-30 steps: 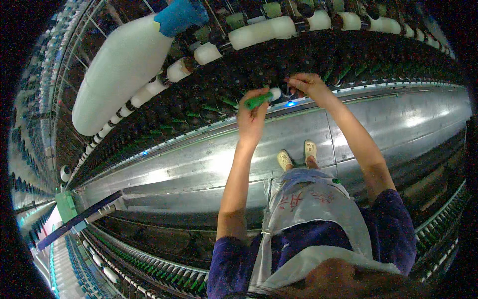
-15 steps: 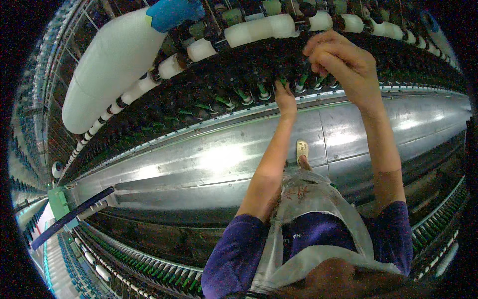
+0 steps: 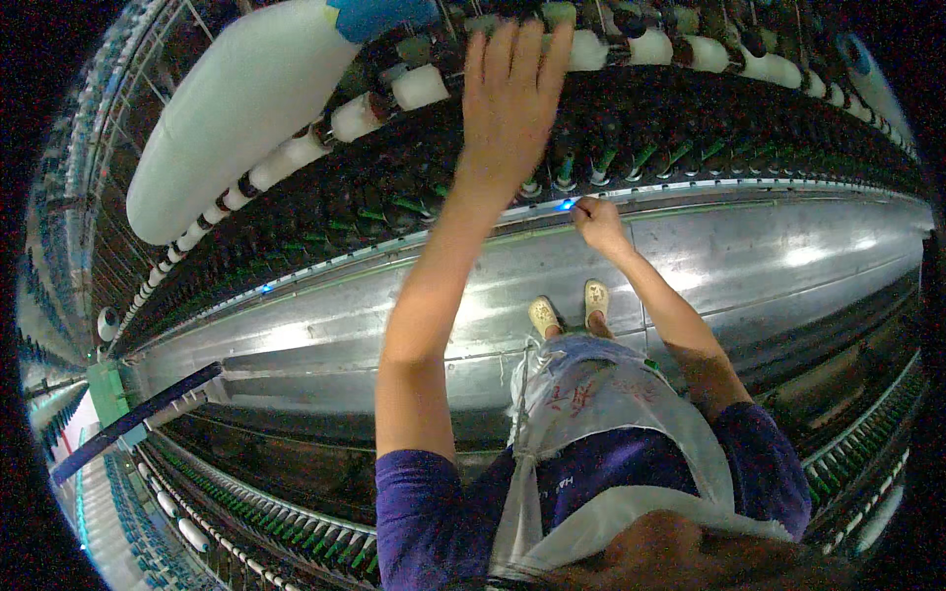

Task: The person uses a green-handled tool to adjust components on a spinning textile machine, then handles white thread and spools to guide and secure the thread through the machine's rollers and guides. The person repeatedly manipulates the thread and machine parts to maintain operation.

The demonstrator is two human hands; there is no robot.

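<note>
My left hand (image 3: 514,103) is raised with its fingers stretched out, in front of the row of white rollers (image 3: 419,89) on the spinning machine. Its fingertips overlap the rollers; whether they touch is unclear. Lower down, my right hand (image 3: 599,225) is closed beside a small blue light (image 3: 565,205) on the machine's front rail (image 3: 670,187). Anything between those fingers is too small to make out. Just behind the rail stand several green bobbins (image 3: 603,160) on spindles. A large white roving package (image 3: 236,113) with a blue end hangs at the upper left.
Shiny metal floor panels (image 3: 463,305) run along the aisle under my feet. A second row of green bobbins (image 3: 286,522) lies behind me. At the left, a dark bar (image 3: 138,424) reaches out by a green box (image 3: 110,389). Another blue light (image 3: 266,288) shines farther along the rail.
My left hand has left the bobbins and risen to the rollers, its fingers now spread. My right hand has dropped from the rollers to the rail, where a blue light now shows.
</note>
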